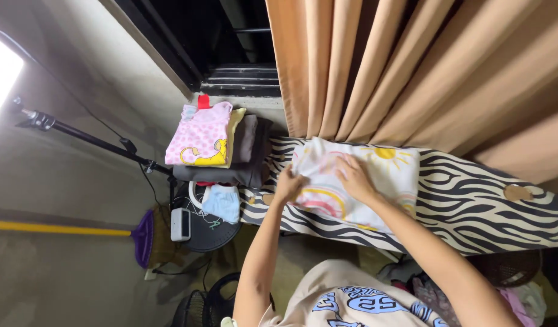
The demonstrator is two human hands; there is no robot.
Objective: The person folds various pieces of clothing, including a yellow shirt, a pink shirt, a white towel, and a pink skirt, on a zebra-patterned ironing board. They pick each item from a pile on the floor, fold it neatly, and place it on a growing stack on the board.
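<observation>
Near edge first: my left hand (289, 183) pinches the left edge of the white printed garment (357, 181), my right hand (353, 175) lies flat and spread on its middle, and the garment sits on the zebra-striped board (472, 206), its lower edge close to the board's near rim. I judge that a tug toward 6 o'clock could slide it off. Farther out at 10 o'clock the folded stack (221, 148), pink piece on top, sits just beside the board end, so a left elbow swing could topple it; tan curtain (382, 66) hangs behind at 12.
</observation>
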